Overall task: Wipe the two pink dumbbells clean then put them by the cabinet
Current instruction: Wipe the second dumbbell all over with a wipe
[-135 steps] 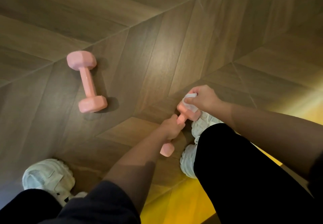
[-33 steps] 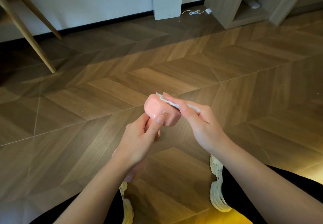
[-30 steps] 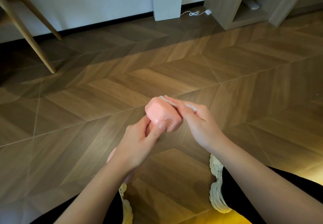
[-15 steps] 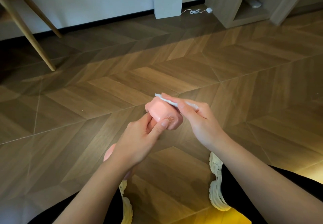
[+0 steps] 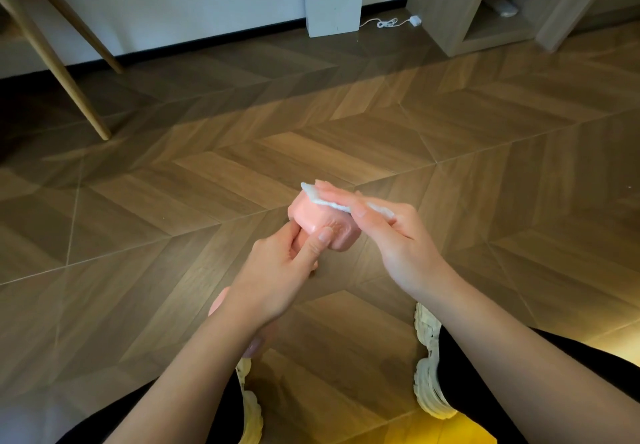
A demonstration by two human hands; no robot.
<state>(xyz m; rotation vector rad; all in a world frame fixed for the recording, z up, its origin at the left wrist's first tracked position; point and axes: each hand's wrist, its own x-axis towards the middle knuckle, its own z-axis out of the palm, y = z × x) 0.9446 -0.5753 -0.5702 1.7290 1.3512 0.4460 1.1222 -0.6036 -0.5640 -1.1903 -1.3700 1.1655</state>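
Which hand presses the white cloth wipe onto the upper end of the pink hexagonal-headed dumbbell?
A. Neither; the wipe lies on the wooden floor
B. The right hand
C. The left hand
B: the right hand pinches the white wipe against the top end of the pink dumbbell, while the left hand grips the dumbbell lower down.

Wipe (image 5: 323,201) slid leftward across dumbbell (image 5: 306,216) head top.

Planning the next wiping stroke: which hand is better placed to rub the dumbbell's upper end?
Right. The right hand holds the white wipe against the upper end of the pink dumbbell; the left hand grips its handle, steadying it.
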